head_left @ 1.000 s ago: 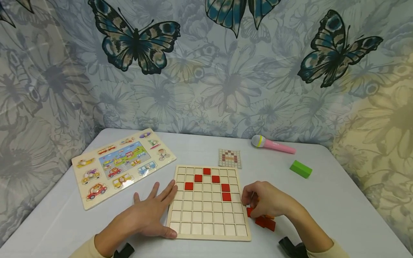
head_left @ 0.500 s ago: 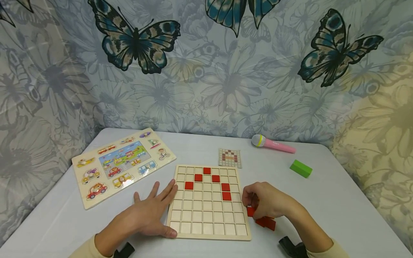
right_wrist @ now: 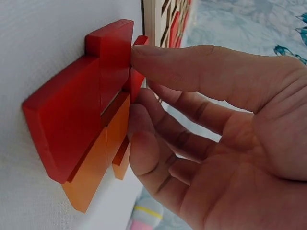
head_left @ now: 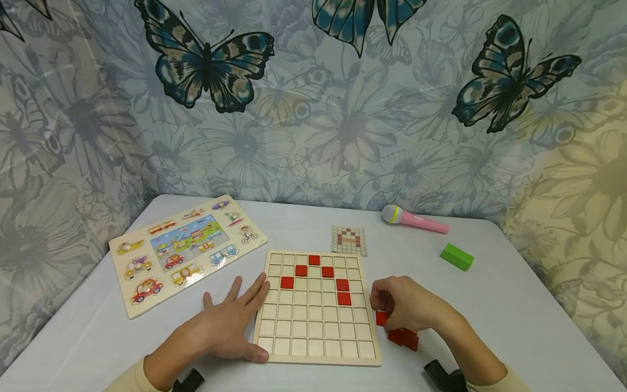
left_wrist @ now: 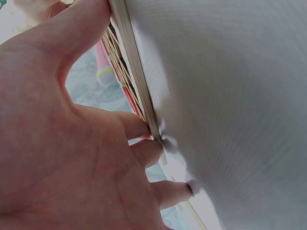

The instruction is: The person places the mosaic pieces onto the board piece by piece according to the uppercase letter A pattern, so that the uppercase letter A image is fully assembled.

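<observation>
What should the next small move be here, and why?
Probably pinch a loose red tile with the right hand: it is right at the loose tiles, the left hand rests against the grid board, and the cell below the leftmost placed tile is bare while its mirror cell holds red.

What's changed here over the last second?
The right hand has eased slightly rightward, away from the gridded board, and the loose red tile by its thumb has shifted the same way. Whether it's gripped, I can't tell. The left hand stays at the board's left edge, and the six red tiles in it haven't moved.
</observation>
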Demonstrator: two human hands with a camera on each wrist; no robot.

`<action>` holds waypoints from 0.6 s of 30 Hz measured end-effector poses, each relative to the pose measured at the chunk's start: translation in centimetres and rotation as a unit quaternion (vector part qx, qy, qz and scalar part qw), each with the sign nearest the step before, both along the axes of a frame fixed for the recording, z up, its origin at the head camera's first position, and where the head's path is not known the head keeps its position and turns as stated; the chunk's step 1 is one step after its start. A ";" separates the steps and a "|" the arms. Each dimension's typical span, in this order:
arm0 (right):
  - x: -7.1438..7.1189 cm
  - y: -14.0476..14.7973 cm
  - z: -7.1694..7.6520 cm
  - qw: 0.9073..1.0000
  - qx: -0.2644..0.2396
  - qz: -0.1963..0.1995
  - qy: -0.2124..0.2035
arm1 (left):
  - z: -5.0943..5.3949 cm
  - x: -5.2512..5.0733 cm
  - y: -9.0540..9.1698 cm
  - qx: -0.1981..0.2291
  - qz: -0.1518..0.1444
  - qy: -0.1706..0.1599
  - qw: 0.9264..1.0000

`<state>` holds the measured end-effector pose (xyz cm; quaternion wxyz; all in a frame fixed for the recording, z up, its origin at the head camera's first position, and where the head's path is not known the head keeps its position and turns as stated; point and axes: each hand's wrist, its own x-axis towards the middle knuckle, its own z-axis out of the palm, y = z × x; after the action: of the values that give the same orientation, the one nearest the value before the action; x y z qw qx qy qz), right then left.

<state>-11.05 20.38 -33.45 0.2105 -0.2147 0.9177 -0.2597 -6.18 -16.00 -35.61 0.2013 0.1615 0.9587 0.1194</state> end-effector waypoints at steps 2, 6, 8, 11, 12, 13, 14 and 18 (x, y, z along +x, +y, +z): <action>0.0 0.0 0.0 1.000 0.002 -0.003 0.000 | 0.0 0.0 0.0 0.000 -0.001 -0.001 1.000; 0.1 0.1 -0.1 1.000 0.002 -0.002 0.007 | 0.0 0.0 0.0 -0.002 -0.001 -0.001 1.000; 0.1 0.2 -0.1 1.000 0.001 -0.003 0.009 | 0.0 0.0 0.0 -0.002 -0.001 -0.001 1.000; 0.1 0.2 -0.2 1.000 0.001 -0.010 0.013 | 0.0 0.0 0.0 -0.002 -0.001 0.000 1.000; 0.0 0.2 -0.2 1.000 0.001 -0.013 0.014 | 0.0 0.0 0.0 -0.001 0.000 -0.001 1.000; 0.0 0.2 -0.2 1.000 0.002 -0.015 0.016 | 0.0 0.0 0.0 -0.001 0.000 -0.001 1.000; 0.0 0.2 -0.2 1.000 0.002 -0.018 0.017 | 0.0 0.0 0.0 -0.001 0.000 -0.001 1.000; 0.0 0.1 -0.3 0.999 0.006 -0.028 0.016 | 0.0 -0.1 0.0 0.000 0.002 -0.004 1.000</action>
<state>-11.02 20.44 -33.75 0.1900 -0.1919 0.9282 -0.2561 -6.25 -15.96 -35.59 0.2052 0.1589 0.9582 0.1207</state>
